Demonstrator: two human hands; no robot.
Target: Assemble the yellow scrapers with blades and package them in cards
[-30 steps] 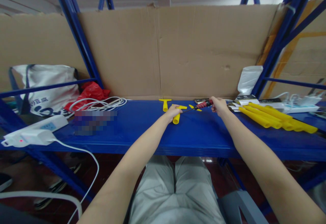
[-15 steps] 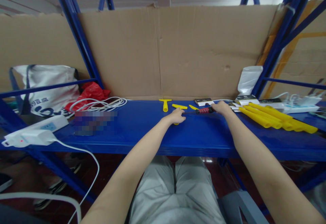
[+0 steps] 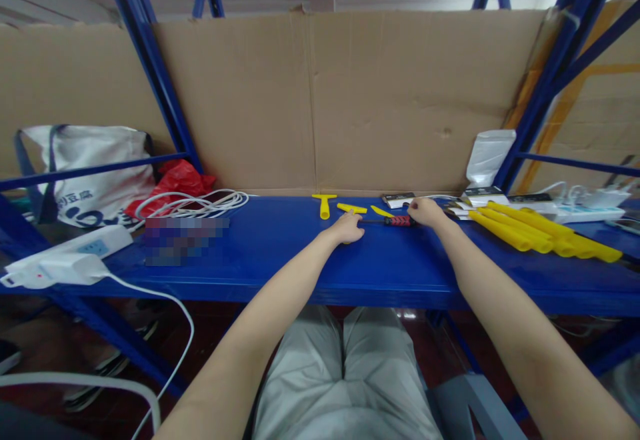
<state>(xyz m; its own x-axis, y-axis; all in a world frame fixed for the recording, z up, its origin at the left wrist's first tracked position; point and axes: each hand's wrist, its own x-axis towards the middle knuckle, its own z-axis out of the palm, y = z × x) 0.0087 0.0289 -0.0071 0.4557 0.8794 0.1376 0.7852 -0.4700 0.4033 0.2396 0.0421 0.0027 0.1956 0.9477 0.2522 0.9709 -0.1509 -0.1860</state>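
A screwdriver with a red and black handle [image 3: 399, 221] lies level just above the blue tabletop, its thin shaft pointing left. My right hand [image 3: 425, 212] is closed at the butt end of that handle. At the tip of the shaft, my left hand [image 3: 347, 229] is closed over a yellow plastic part, which is almost wholly hidden under the fingers and palm. Just behind my left hand lies a yellow bar-shaped piece [image 3: 351, 208]. A yellow T-shaped piece [image 3: 325, 207] rests to its left, and a slim yellow piece [image 3: 381, 211] lies behind the shaft.
Several yellow tubes [image 3: 537, 230] lie on the right of the blue table [image 3: 280, 253], near small boxes [image 3: 484, 195] and a power strip. To the left are coiled white cable [image 3: 215, 204], a red bag [image 3: 185, 180] and another power strip [image 3: 75, 260]. Cardboard [image 3: 370, 100] stands behind.
My right hand has shifted slightly left along the screwdriver's end. The yellow showing below my left hand is now hidden. The left hand has barely moved.
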